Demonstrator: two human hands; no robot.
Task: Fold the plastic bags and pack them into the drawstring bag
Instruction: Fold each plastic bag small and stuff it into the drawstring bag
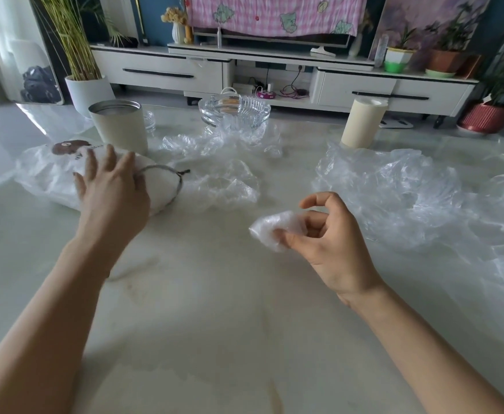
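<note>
While the left hand (pixel 111 189) lies spread on the drawstring bag (pixel 158 189), the right hand (pixel 331 243) pinches a folded plastic bag (pixel 274 228).
Head view: the white drawstring bag lies at the table's (pixel 215 324) left, near a cream canister (pixel 119 127); the folded wad is held over the middle, and loose plastic bags (pixel 409 192) lie crumpled to the right.

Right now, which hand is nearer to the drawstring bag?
Left. The left hand rests on top of the drawstring bag; the right hand is apart from it, off to its right, pinching a folded plastic bag.
</note>
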